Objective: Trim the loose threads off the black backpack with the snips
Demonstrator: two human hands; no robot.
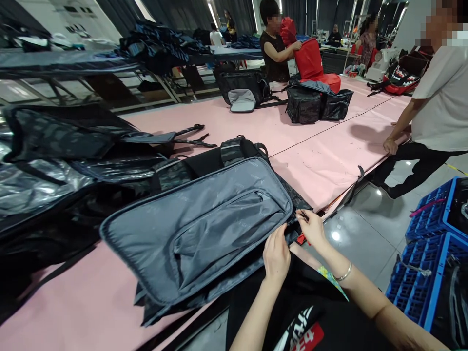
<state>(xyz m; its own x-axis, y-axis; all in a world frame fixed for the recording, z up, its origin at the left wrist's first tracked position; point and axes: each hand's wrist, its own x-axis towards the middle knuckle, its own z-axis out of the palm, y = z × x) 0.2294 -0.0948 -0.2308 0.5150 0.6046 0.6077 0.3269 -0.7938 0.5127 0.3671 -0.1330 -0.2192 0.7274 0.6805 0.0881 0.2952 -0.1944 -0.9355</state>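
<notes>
A backpack (226,214) lies on the table with its grey-lined front panel folded open and facing up. At the panel's near right corner, my left hand (277,253) pinches the edge of the bag between thumb and fingers. Just to the right, my right hand (310,226) is closed on a small dark object (303,214), too small to name for certain. Both hands are close together at this corner. Red material (301,239) shows beneath them. My palms hide part of the edge.
More black bags (54,141) lie to the left on the pink-covered table (318,161), with others (303,105) farther back. A person (276,48) handles a red bag (309,58). Another person (438,97) leans on the table's right edge. Blue crates (420,282) stand at the right.
</notes>
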